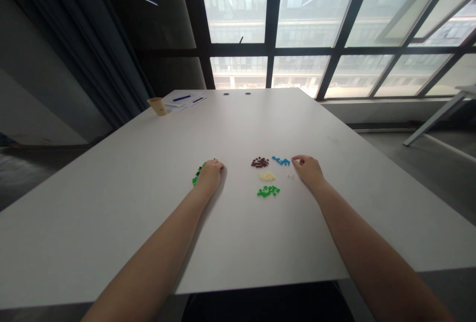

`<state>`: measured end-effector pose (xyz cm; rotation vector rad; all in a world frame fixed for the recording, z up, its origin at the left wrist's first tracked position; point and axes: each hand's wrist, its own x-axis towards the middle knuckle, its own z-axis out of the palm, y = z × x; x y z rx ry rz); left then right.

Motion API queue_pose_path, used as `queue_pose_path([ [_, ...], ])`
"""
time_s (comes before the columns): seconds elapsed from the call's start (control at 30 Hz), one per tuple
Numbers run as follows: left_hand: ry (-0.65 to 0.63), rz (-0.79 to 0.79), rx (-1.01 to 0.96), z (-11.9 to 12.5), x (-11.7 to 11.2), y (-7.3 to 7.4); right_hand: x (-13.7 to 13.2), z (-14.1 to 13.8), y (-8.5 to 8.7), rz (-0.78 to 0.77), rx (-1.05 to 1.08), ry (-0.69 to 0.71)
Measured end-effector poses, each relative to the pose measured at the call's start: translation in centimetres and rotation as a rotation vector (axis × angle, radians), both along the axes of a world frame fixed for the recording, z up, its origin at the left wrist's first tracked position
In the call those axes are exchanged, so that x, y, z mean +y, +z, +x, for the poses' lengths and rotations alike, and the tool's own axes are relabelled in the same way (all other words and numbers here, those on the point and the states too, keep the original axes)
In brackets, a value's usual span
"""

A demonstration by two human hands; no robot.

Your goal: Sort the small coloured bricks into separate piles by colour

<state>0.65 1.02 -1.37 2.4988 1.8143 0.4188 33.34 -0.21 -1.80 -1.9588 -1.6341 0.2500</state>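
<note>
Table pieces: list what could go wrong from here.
1. The blue pieces lie close to the right hand; a sideways brush could push them into the brown pieces.
2. The white pieces barely stand out against the white table, so they might be overlooked.
3. The left hand partly hides the mixed pile, so something there could get knocked unnoticed.

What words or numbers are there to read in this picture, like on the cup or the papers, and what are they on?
None can be read.
Paper cup: one small dark mark, too small to tell if it is writing.
Papers: too far away to read anything.
Brown pieces, blue pieces and green pieces: no letters or numbers show.
</note>
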Motion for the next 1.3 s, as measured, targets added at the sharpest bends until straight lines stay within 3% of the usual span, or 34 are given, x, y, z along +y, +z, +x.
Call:
queue_pose_path([
  [0.2,0.051,0.015,0.041,0.2,-0.3,0.4,-0.8,-0.6,1.2,0.088,0.061,0.004],
  [0.33,0.067,0.016,0.002,0.3,-0.5,0.5,-1.2,-1.2,1.6,0.093,0.073,0.040],
  [0.5,0.181,-0.069,0.066,0.2,-1.1,1.1,-1.4,-1.7,1.9,0.088,0.077,0.050],
  [0.6,0.169,-0.052,0.023,0.0,-1.2,1.3,-1.4,-1.8,1.9,0.082,0.074,0.052],
  [0.7,0.125,-0.037,-0.186,0.2,-1.1,1.5,-1.4,-1.7,1.9,0.083,0.069,0.054],
  [0.77,0.079,-0.113,-0.419,0.9,-1.3,1.6,-1.4,-1.8,1.9,0.085,0.065,0.059],
  [0.93,0.025,-0.656,-1.254,3.7,-3.0,2.1,-1.6,-2.3,2.1,0.084,0.071,0.096],
  [1.03,0.013,-0.988,-1.637,4.8,-4.2,2.5,-1.8,-2.7,2.3,0.084,0.073,0.121],
  [1.17,-0.045,-1.225,-1.841,5.5,-5.1,2.6,-2.1,-3.3,2.6,0.076,0.078,0.151],
  [1.3,-0.067,-1.291,-1.874,5.8,-5.4,2.4,-2.4,-3.7,2.8,0.089,0.067,0.184],
])
